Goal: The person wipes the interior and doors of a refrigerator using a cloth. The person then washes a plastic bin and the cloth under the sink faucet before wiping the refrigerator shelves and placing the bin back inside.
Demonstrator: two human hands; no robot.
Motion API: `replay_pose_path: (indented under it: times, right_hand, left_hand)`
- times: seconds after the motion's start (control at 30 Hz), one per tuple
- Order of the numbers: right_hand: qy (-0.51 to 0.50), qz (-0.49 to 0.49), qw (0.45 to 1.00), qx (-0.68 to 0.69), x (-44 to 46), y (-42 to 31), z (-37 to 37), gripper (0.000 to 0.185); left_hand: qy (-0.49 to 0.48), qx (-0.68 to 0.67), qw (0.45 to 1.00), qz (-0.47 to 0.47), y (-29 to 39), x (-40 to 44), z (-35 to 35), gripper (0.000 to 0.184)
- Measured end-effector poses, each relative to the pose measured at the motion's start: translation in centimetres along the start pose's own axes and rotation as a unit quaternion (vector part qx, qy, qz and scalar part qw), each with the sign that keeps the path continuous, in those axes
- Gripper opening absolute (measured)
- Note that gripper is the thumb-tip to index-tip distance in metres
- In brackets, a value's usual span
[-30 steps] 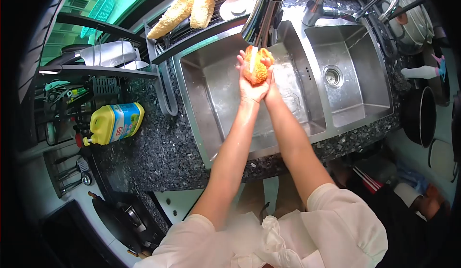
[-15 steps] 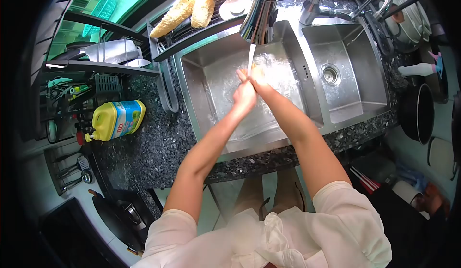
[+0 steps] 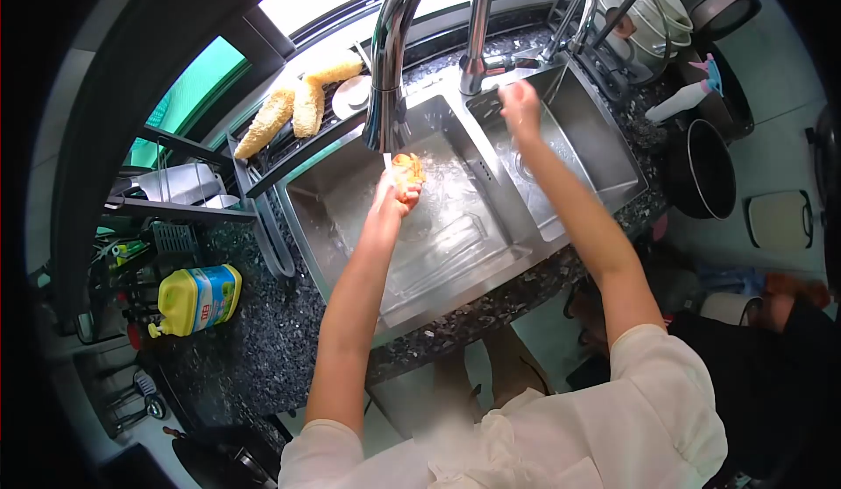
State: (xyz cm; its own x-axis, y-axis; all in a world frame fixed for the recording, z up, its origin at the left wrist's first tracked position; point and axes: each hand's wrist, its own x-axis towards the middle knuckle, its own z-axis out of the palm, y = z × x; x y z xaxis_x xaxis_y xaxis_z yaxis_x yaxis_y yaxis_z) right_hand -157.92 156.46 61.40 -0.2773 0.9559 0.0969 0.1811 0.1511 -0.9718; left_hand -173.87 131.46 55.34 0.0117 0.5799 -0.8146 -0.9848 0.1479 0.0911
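Note:
Under the faucet spout (image 3: 385, 121), my left hand (image 3: 387, 198) is closed around a wet, lumpy orange thing (image 3: 408, 172) whose kind I cannot make out. A thin stream of water falls onto it. Below is the larger sink basin (image 3: 350, 270), with rippling water inside. My right hand (image 3: 519, 103) is raised over the smaller basin (image 3: 604, 147), just short of the faucet lever (image 3: 517, 63). Its fingers look bent but are blurred, and I see nothing held in them.
Left on the dark stone counter (image 3: 263, 349) stands a yellow detergent jug (image 3: 197, 301). Loofahs (image 3: 267, 125) lie on a rack behind the sink. A white spray bottle (image 3: 683, 99), a black pot (image 3: 705, 169) and a dish rack (image 3: 648, 16) are at right.
My hands, together under the stream before, have parted. The right one has moved right toward the faucet lever; the left stays at the water with the orange thing. The view has shifted.

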Motion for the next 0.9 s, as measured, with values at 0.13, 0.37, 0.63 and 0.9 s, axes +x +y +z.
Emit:
replay_pose_path:
  times: [0.13, 0.37, 0.63, 0.9]
  right_hand:
    - [0.086, 0.064, 0.947, 0.302, 5.4, -1.2, 1.0, 0.024]
    - [0.069, -0.092, 0.993, -0.006, 0.7, -4.3, 0.7, 0.061]
    - [-0.44, 0.162, 0.82, 0.328, -16.2, 0.4, 6.1, 0.056]
    - [-0.396, 0.264, 0.437, 0.763, -20.5, -3.0, 10.7, 0.052]
  left_hand:
    - [0.011, -0.088, 0.995, 0.053, -1.3, -2.2, 1.7, 0.022]
    - [-0.119, -0.176, 0.976, 0.044, -4.3, -4.8, -0.1, 0.044]
    - [-0.22, -0.333, 0.917, 0.006, -9.5, -9.8, 1.1, 0.042]
    - [-0.394, -0.488, 0.779, 0.02, -11.7, -11.5, 2.9, 0.036]
